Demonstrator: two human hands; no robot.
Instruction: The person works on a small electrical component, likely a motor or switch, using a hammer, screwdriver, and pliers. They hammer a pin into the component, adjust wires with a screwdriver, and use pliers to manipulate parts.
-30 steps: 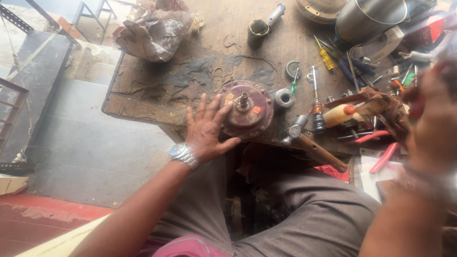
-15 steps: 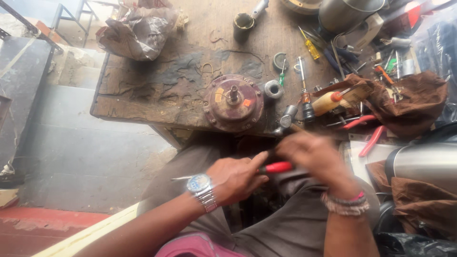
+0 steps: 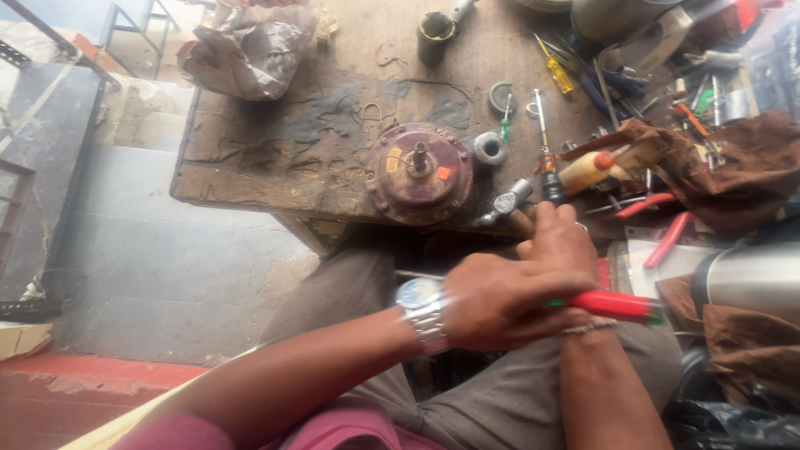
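Note:
My left hand, with a metal watch on its wrist, is closed around a red-handled tool that sticks out to the right over my lap. It crosses above my right wrist. My right hand reaches forward to the bench edge. Its fingers lie over the wooden handle of a hammer, and whether they grip it is hidden. Just left of the hammer, a round maroon motor housing with a central shaft sits at the front edge of the worn wooden bench.
Screwdrivers, red-handled pliers, a tape roll and brown cloth crowd the bench's right side. A crumpled bag lies at the back left. A metal cylinder is at my right. Concrete floor lies to the left.
My left hand left the motor housing and came back to my lap, taking the red-handled tool. My right hand then moved forward from the tool to the hammer.

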